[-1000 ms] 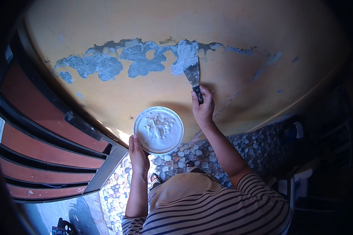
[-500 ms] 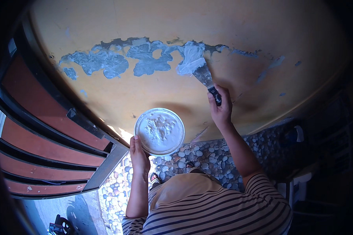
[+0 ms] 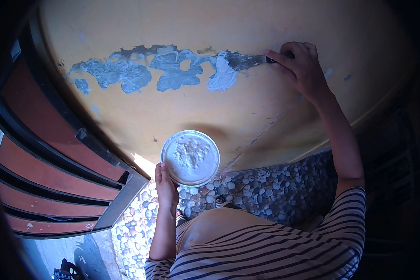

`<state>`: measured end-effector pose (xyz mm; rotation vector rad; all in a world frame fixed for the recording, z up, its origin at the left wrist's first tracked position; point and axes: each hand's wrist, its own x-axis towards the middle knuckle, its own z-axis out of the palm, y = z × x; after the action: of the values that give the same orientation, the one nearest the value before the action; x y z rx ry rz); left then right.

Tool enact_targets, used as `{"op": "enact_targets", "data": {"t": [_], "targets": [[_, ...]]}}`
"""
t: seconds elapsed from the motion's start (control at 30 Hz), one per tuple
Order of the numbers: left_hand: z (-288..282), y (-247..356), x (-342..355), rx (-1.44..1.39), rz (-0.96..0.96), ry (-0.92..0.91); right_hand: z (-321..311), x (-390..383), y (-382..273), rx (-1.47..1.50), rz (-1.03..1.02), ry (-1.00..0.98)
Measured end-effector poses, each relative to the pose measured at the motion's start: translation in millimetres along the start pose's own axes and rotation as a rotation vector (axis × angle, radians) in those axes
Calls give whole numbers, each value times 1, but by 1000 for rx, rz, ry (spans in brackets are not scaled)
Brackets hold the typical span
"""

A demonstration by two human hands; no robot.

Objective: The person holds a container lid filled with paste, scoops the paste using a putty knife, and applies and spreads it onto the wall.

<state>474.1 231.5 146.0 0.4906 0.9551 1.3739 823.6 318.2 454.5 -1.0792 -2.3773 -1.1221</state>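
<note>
My right hand (image 3: pixel 301 67) is closed around the dark handle of a putty knife (image 3: pixel 247 61), held nearly sideways. Its blade lies against the yellow wall (image 3: pixel 275 102) at a thick smear of white putty (image 3: pixel 221 77), on a band of flaked grey-blue patches (image 3: pixel 133 77). My left hand (image 3: pixel 164 182) grips the rim and side of a round tub (image 3: pixel 190 156) of lumpy white putty, held low in front of the wall.
A reddish slatted gate (image 3: pixel 56 172) in a dark frame stands on the left. Below are a pebble-pattern floor (image 3: pixel 261 196) and my sandaled feet. A dark object (image 3: pixel 66 269), too unclear to name, lies at lower left. The far right is in shadow.
My right hand with the knife has moved up and to the right, swinging the blade from upright to nearly sideways. The smear is more exposed. My left hand and tub have barely moved.
</note>
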Motion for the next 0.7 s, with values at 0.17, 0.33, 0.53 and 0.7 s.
{"op": "enact_targets", "data": {"t": [0.17,0.33,0.53,0.7], "targets": [[6,5,-14,-26,-8,31,-13,-8,0,-14,54,-1],[1,4,-24,-7,-9,30,-40,-18,4,-53,71,16],[-1,3,-30,7,-5,28,-59,-36,6,-100,89,76],[6,12,-30,23,-6,12,-38,-27,-12,5,92,47]]}}
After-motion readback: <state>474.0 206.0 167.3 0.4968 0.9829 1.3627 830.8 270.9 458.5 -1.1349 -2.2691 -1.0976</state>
